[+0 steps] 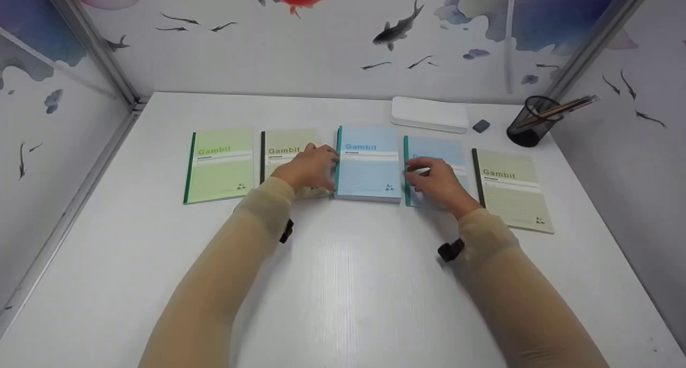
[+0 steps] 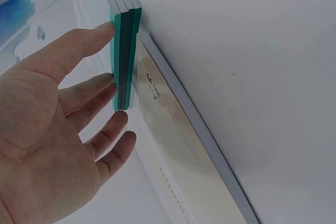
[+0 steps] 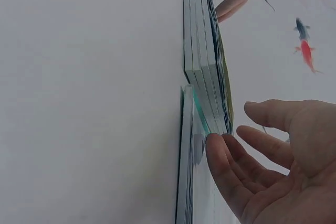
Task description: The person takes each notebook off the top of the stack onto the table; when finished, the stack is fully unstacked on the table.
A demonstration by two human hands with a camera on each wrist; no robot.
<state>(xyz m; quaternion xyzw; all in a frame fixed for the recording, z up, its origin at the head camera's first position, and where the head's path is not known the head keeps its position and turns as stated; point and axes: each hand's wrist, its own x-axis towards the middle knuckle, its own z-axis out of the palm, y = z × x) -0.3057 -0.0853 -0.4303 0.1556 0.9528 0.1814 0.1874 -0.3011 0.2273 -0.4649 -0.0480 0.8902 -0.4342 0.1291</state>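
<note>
A stack of notebooks (image 1: 367,164) with a blue cover on top lies mid-table. In the left wrist view, its green and dark spines (image 2: 125,51) show layered. My left hand (image 1: 312,167) touches these spines with loosely bent fingers, reaching over a beige notebook (image 1: 278,143). On the stack's other side, my right hand (image 1: 437,180) hovers over a second blue notebook (image 1: 445,145), fingertips close to the stack's right edge. The right wrist view shows the page edges (image 3: 202,40) of the stack, with the right fingers (image 3: 223,169) relaxed beside its corner.
A green notebook (image 1: 221,170) lies at far left and another beige notebook (image 1: 512,191) at far right. Behind them are a white case (image 1: 429,114), a dark eraser-like block (image 1: 481,126) and a black mesh pen cup (image 1: 528,129) with pencils. Printed wall panels enclose the table.
</note>
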